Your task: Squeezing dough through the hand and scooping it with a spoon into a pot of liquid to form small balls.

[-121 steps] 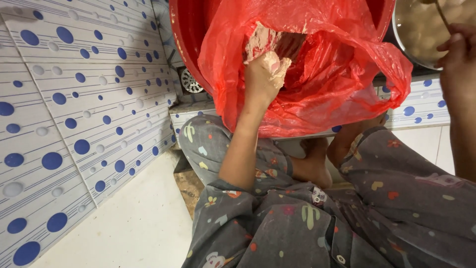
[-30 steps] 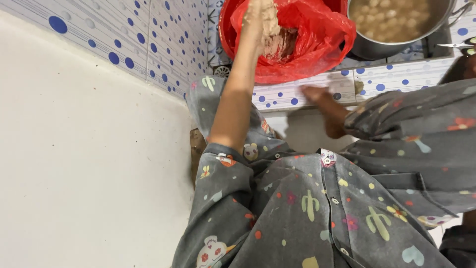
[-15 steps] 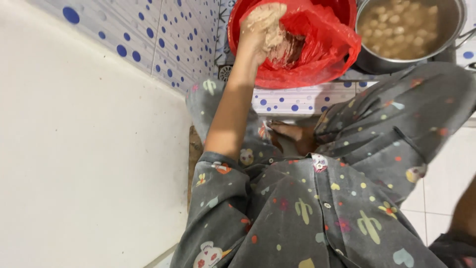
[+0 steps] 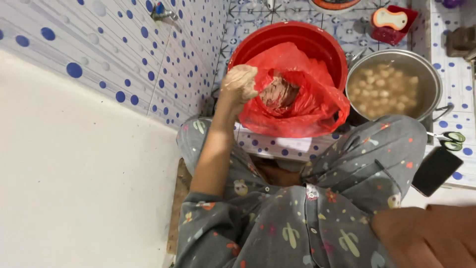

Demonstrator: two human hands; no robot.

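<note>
Surface: we see a tiled floor (image 4: 448, 69), white with blue dots.
Basin: red tub (image 4: 297, 42) stands on it, lined with a red plastic bag (image 4: 307, 106).
Pot: metal pot (image 4: 396, 87) of pale balls in liquid, just beside the tub.
Small items: dark phone (image 4: 436, 170) and what we take for green-handled scissors (image 4: 451, 140), near the pot.
Far edge: red holder with sponge (image 4: 391, 22).
</note>
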